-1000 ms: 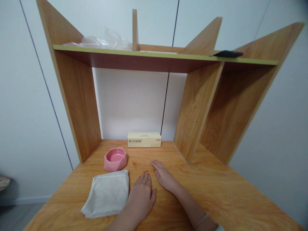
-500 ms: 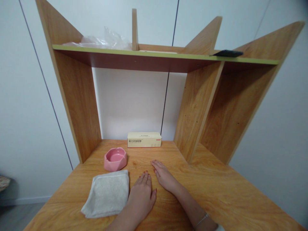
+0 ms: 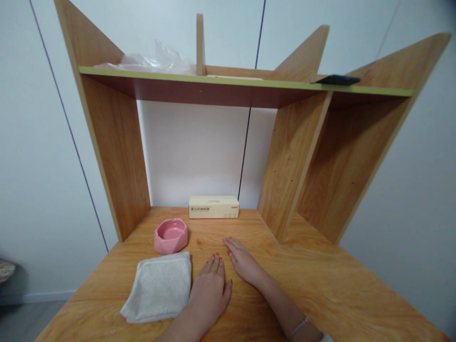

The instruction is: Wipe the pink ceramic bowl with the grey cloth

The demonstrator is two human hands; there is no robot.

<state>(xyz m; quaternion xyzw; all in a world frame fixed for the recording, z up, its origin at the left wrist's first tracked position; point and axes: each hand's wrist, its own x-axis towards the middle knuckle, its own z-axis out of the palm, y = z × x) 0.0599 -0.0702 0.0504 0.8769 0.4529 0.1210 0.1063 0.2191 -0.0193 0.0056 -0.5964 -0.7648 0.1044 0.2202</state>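
My left hand (image 3: 211, 290) lies flat on the wooden desk (image 3: 320, 285), fingers stretched out and holding nothing. Just left of it is a folded grey cloth (image 3: 160, 287). My right hand (image 3: 243, 260) also rests flat on the wood, a little farther forward, with its fingers extended and nothing in them. A pink faceted ashtray (image 3: 171, 236) stands behind the cloth. Against the back sits a long cream cling film box (image 3: 213, 207) with dark printed characters and a small red label. Neither hand touches the ashtray or the box.
A wooden shelf unit (image 3: 295, 161) rises from the desk, with side panels left and right. On its upper shelf (image 3: 231, 80) lie a clear plastic bag (image 3: 156, 59) and a flat dark object (image 3: 337, 80). A white panelled wall (image 3: 199, 147) stands behind.
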